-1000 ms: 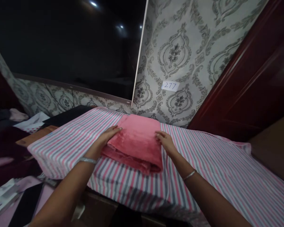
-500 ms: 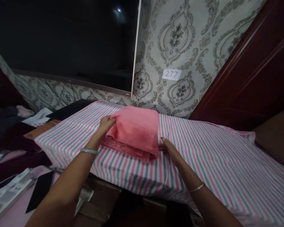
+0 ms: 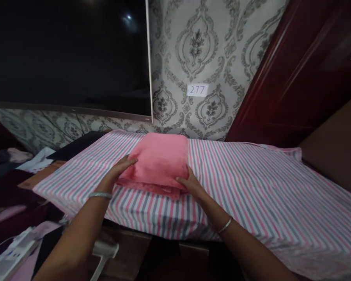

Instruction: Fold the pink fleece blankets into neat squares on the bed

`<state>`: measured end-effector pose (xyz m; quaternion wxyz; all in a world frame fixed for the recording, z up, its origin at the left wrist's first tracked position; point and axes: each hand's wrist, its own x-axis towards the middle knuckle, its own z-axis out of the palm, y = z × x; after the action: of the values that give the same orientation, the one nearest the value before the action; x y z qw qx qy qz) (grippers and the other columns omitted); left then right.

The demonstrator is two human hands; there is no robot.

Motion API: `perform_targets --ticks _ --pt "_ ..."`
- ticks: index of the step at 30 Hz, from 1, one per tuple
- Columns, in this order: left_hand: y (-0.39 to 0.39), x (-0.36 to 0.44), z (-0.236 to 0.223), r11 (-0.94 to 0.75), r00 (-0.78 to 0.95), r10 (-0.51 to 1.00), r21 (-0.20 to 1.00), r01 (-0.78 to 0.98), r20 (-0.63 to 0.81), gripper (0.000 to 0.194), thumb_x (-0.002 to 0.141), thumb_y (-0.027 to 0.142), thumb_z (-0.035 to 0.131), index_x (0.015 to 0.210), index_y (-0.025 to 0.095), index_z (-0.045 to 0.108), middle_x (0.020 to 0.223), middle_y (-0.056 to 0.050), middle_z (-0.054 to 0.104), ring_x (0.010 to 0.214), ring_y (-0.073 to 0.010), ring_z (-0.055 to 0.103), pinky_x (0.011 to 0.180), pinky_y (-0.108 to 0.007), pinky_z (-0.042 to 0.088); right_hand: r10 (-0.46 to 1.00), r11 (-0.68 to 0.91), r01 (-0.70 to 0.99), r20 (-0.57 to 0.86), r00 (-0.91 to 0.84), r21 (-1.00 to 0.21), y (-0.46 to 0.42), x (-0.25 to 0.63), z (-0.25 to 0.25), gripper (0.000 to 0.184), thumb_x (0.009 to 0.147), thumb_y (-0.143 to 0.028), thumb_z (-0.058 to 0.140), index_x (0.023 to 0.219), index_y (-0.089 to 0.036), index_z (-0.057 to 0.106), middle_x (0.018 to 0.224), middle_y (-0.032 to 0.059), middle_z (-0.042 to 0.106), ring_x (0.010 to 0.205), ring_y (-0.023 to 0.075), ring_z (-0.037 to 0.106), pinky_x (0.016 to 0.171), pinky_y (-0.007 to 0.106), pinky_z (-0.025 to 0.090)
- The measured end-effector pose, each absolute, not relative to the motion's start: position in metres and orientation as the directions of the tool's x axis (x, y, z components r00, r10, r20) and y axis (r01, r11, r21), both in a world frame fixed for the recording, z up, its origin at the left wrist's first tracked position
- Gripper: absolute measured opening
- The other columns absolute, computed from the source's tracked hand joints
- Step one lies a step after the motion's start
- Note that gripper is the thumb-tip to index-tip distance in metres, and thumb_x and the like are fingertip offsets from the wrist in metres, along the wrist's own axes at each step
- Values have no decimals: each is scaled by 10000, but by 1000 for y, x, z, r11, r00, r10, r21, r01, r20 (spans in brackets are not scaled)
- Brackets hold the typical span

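A pink cloth [image 3: 160,156], folded into a thick, soft rectangle, lies on a bed-like surface under a striped sheet [image 3: 236,179]. Its layered lower edges show at the front. My left hand [image 3: 123,166] holds its left side, thumb on top and the other fingers partly hidden at the edge. On the opposite side, my right hand [image 3: 193,184] grips the front right corner, thumb over the top and a finger along the side. Both wrists wear a bangle.
Behind the sheet are a patterned wall with a paper label [image 3: 197,89] and a large dark television [image 3: 70,58]. A dark red wooden panel [image 3: 269,82] stands at right. Clothes [image 3: 20,156] and a white power strip [image 3: 13,257] lie at left.
My right hand has moved in from beside the cloth to grip its corner. My left hand has shifted down along the left side, and the cloth's front looks flatter. The view has turned slightly right.
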<state>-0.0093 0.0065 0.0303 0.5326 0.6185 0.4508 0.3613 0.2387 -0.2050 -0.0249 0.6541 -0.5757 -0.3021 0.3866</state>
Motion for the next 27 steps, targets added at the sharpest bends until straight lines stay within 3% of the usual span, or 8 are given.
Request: perform_targets --ticks 7,12,13,16,19,23,25,27 --pt "-47 22 52 58 321 946 998 -5 -54 802 633 225 824 1391 252 561 1250 -82 708 1176 -305 647 937 -372 555 853 58 -229 -71 517 -972 -214 298 13 783 520 -228 761 1287 -218 601 954 7 744 738 182 658 660 288 535" --pt "-156 46 26 153 690 723 981 -120 -29 967 766 395 788 1587 373 278 1271 -86 693 1041 -267 712 823 -343 592 745 86 -167 -48 666 -982 -248 392 46 468 524 -208 784 985 -193 701 804 27 735 702 183 651 663 287 517" --pt "-171 48 18 192 807 586 980 -45 -78 972 758 412 797 1585 374 288 1232 -100 704 939 -264 735 756 -356 600 679 44 -148 -80 729 -988 -256 406 46 432 541 -208 773 967 -191 699 769 26 723 678 179 637 642 285 505" --pt "-183 50 4 179 941 300 978 105 -156 614 799 498 749 1349 252 630 1036 -131 748 778 -240 735 672 -351 576 500 -86 -144 -168 849 -986 -282 427 27 318 615 -257 748 922 -206 682 735 15 690 618 162 591 566 268 456" --pt "-148 51 4 68 847 529 997 29 -60 430 813 544 711 1057 191 737 863 -104 744 714 -210 696 655 -324 538 526 -70 -208 -213 823 -976 -302 424 -1 228 693 -377 725 855 -229 660 723 7 667 593 151 570 528 245 429" --pt "-75 55 13 -138 316 937 989 -49 147 481 705 509 779 1050 185 691 1112 -106 707 958 -229 660 770 -298 512 614 -23 -308 -256 746 -951 -313 405 -22 330 743 -530 701 927 -259 662 848 48 718 686 197 638 586 289 504" --pt "-46 59 17 -86 171 982 996 17 82 542 681 523 778 1085 180 664 1186 -119 679 1033 -248 643 793 -302 503 643 -19 -320 -257 722 -947 -315 395 -22 407 723 -545 738 1028 -293 642 948 48 733 706 209 655 599 315 524" --pt "-27 65 20 -18 212 977 996 87 0 561 671 565 765 1056 169 662 1125 -120 697 1023 -262 648 779 -309 499 640 1 -299 -229 734 -954 -314 385 -20 499 699 -535 780 1117 -338 594 1021 28 731 704 203 657 588 314 525"
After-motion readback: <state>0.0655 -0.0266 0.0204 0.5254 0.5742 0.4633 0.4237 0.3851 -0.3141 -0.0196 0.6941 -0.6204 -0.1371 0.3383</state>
